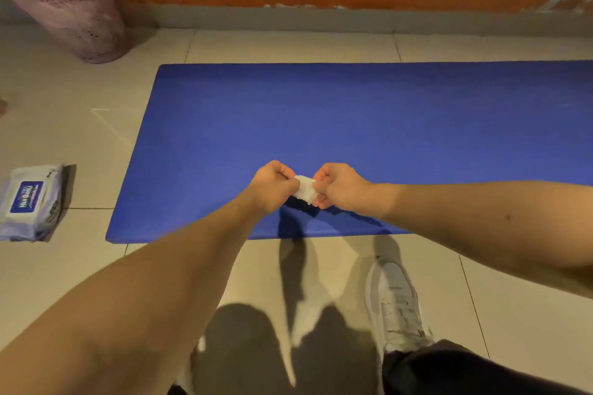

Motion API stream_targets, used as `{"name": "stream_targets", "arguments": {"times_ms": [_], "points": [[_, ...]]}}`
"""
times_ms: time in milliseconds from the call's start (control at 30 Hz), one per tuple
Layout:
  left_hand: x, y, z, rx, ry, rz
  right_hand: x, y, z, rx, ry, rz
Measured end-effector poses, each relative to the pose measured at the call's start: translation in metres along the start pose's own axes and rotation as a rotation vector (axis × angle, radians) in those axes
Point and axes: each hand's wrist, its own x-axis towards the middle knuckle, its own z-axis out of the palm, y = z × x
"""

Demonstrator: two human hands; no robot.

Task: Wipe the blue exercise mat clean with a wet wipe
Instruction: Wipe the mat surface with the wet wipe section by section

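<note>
Both hands are up over the near edge of the blue mat (353,125), left hand (272,184) and right hand (340,186) each pinching an end of a small folded wet wipe (304,192). Wipes pack (30,202) sits on the floor off the mat's left edge.

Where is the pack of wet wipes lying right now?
Head view, far left: the pack of wet wipes lies on the tiled floor, left of the blue mat and apart from it, with the pink bin farther back.
</note>
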Motion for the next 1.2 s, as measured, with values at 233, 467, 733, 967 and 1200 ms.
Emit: {"name": "stream_targets", "arguments": {"times_ms": [233, 467, 733, 967, 1200], "points": [[0.022, -0.036, 0.045, -0.006, 0.036, -0.038, 0.02, 0.044, 0.01, 0.196, 0.033, 0.102], [0.016, -0.045, 0.072, -0.113, 0.084, -0.053, 0.028, 0.061, 0.035, 0.591, 0.094, 0.347], [0.013, -0.071, 0.068, -0.051, 0.222, -0.067, 0.054, 0.07, 0.049, 0.332, 0.262, 0.157], [0.007, -0.119, 0.042, 0.555, 0.241, -0.146, 0.046, 0.091, 0.09, -0.475, -0.003, -0.486], [0.006, -0.123, 0.037, 0.727, 0.141, -0.083, 0.023, 0.125, 0.106, -1.105, -0.053, -0.423]]}}
